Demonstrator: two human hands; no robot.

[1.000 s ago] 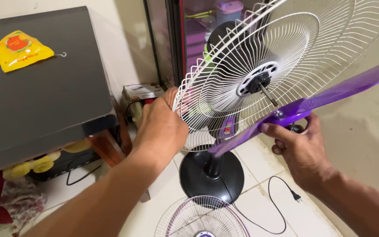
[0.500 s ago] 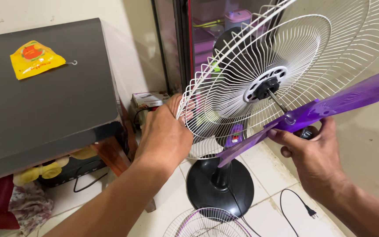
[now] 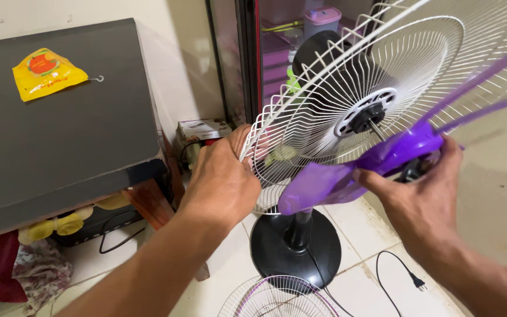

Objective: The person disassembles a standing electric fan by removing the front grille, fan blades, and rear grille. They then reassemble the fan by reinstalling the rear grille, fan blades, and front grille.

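The purple fan blade (image 3: pixel 347 176) sits at the centre of the view, at about 5 o'clock from the motor shaft hub (image 3: pixel 364 117) and just clear of it, its vanes running up toward 2 o'clock. The right hand (image 3: pixel 423 199) is closed around the blade's hub, thumb on the near face and fingers wrapped behind. The left hand (image 3: pixel 221 179), at 9 o'clock from the blade, grips the rim of the white rear grille (image 3: pixel 324 82), fingers curled over the wires. The grille stands tilted on the fan's black pole, which rises from a round black base (image 3: pixel 294 249) at 6 o'clock. A second wire guard (image 3: pixel 277 299) with a purple ring lies on the tiled floor just below the base. A black power cord with its plug (image 3: pixel 418 285) trails at 5 o'clock. At 10 o'clock a yellow packet (image 3: pixel 45 73) rests on a dark grey tabletop (image 3: pixel 60 147).
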